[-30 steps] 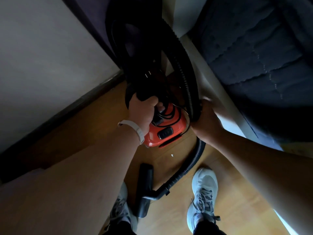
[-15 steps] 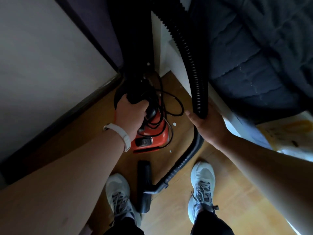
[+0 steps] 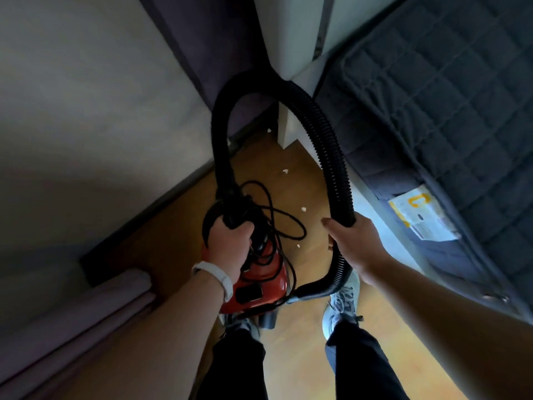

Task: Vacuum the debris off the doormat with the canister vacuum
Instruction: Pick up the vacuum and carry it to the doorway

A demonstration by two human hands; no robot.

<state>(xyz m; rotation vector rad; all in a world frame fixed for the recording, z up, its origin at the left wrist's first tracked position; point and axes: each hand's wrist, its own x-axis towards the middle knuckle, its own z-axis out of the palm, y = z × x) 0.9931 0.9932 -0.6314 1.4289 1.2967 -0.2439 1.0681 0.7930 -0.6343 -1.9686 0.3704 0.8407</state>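
The red canister vacuum hangs low over the wooden floor, held by its black top handle in my left hand. A loose black power cord lies coiled on top of it. The black ribbed hose arches up from the canister and comes down on the right, where my right hand grips it. Below that hand the hose bends toward the floor nozzle, mostly hidden behind the canister. Small white scraps of debris lie on the floor ahead. No doormat is in view.
A pale wall with a dark baseboard runs along the left. A dark quilted mattress on a white frame lines the right. My two sneakers stand on the floor. Folded pale fabric lies at lower left.
The canister has come nearer to my feet and now covers the floor nozzle. The hose arch, earlier out of view, now shows whole, and more scraps show on the floor ahead.
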